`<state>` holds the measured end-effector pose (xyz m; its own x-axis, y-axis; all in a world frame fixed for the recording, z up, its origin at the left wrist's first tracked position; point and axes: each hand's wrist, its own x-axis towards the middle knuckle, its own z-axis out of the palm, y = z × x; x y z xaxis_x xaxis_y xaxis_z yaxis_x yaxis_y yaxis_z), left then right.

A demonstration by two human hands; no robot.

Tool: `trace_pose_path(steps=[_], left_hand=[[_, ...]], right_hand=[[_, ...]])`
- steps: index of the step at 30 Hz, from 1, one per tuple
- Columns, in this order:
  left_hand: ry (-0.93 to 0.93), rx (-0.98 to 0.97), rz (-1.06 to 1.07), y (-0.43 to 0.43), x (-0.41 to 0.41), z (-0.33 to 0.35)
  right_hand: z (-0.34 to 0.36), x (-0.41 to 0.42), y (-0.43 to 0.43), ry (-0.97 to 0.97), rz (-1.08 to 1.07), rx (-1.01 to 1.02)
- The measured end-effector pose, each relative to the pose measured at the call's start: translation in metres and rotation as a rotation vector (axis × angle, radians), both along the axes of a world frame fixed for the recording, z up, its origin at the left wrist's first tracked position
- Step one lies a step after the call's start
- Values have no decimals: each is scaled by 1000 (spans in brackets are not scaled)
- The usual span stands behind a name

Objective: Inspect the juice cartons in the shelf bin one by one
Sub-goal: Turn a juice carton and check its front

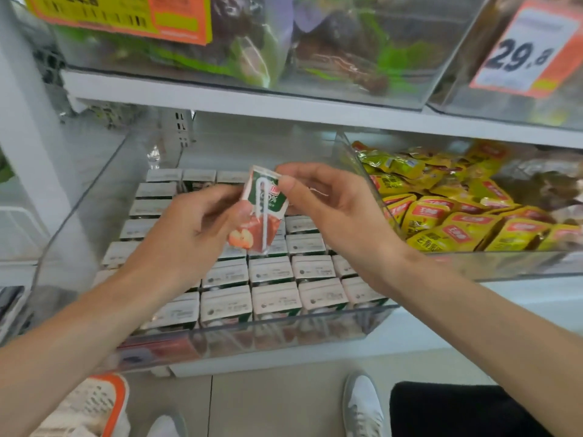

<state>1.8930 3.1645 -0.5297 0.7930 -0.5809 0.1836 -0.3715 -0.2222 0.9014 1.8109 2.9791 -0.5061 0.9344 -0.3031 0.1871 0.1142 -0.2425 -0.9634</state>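
A small juice carton (258, 212), green and red with an apple picture and a white straw on its side, is held tilted above a clear shelf bin (284, 329). My left hand (189, 228) grips its lower left side with thumb and fingers. My right hand (325, 203) pinches its top right corner. Several rows of identical cartons (274, 298) stand upright in the bin below, white tops showing.
A second clear bin (473, 263) on the right holds yellow snack packets (441, 222). The shelf above carries clear bins of bagged goods and orange price tags (523, 52). An orange-and-white item (94, 405) and my shoes lie on the floor below.
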Motion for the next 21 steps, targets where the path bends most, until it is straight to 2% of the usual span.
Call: trace_pose_path(steps=[4, 9, 21], left_hand=[[181, -149, 34, -10, -7, 1], [297, -196, 2, -23, -16, 2], [268, -137, -45, -20, -20, -4]], right_hand=[[0, -13, -9, 57, -41, 73], [-7, -23, -17, 88, -76, 93], [-12, -34, -19, 104, -81, 114]])
